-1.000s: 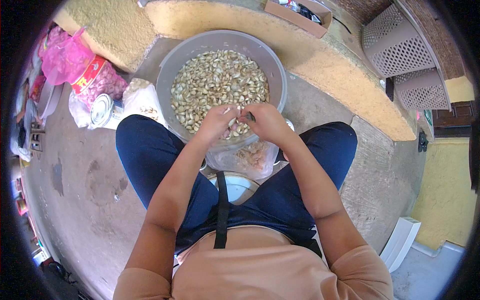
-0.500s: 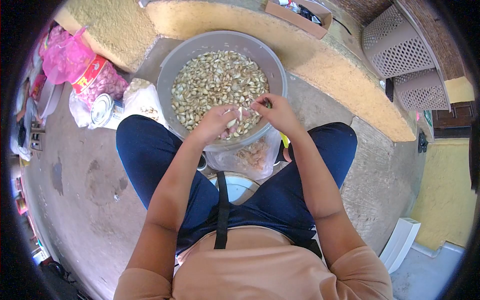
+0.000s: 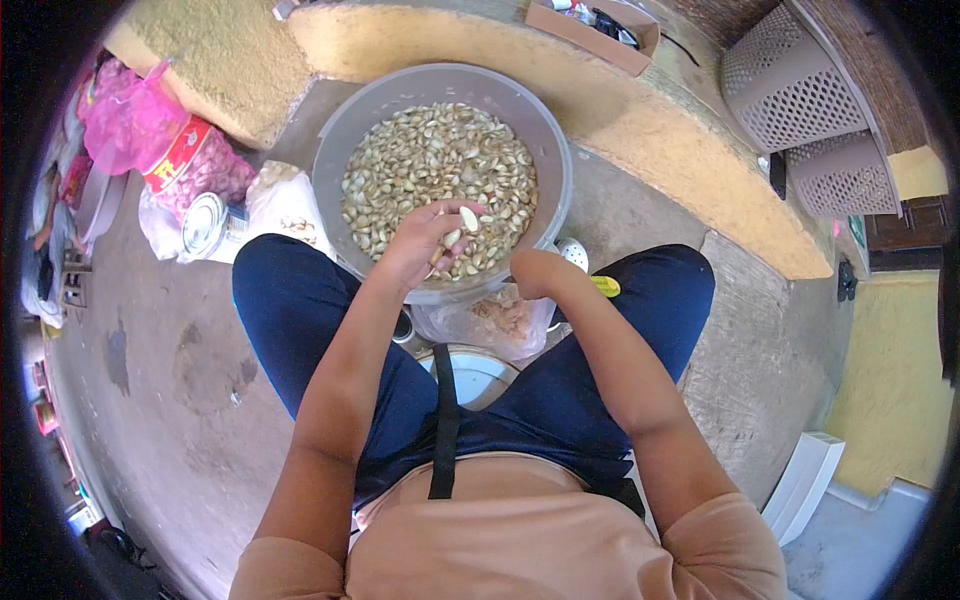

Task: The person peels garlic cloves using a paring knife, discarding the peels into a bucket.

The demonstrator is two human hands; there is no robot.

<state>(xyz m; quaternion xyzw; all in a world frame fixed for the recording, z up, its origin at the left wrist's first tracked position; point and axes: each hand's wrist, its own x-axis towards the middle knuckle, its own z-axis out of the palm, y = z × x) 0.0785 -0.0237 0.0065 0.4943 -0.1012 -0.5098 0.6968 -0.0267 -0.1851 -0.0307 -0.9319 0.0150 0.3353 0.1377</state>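
Observation:
A large grey tub (image 3: pixel 332 150) in front of me holds a mass of peeled and part-peeled garlic cloves (image 3: pixel 430 160). Over its near side my left hand (image 3: pixel 425 245) is closed around several garlic cloves (image 3: pixel 468 218), one pale clove showing at the fingertips. Bent down at the near right rim, my right hand (image 3: pixel 535 272) hangs above a clear plastic bag (image 3: pixel 455 322) with papery garlic skins (image 3: pixel 505 312) in it. Its fingers look curled but are mostly hidden. A yellow-green piece (image 3: pixel 606 286) shows past the right forearm; I cannot make out what it belongs to.
Left of the tub stand a pink mesh sack of garlic (image 3: pixel 195 170), a tin can (image 3: pixel 205 225) and a white bag (image 3: pixel 285 205). A low yellow wall (image 3: pixel 640 140) curves behind, with a cardboard box (image 3: pixel 600 38) on top. Perforated baskets (image 3: pixel 800 95) are at upper right.
My right hand has left the left hand's fingertips and dropped down toward me, over the bag. The left hand stays over the tub, its cloves now more visible. The yellow-green piece has shifted right.

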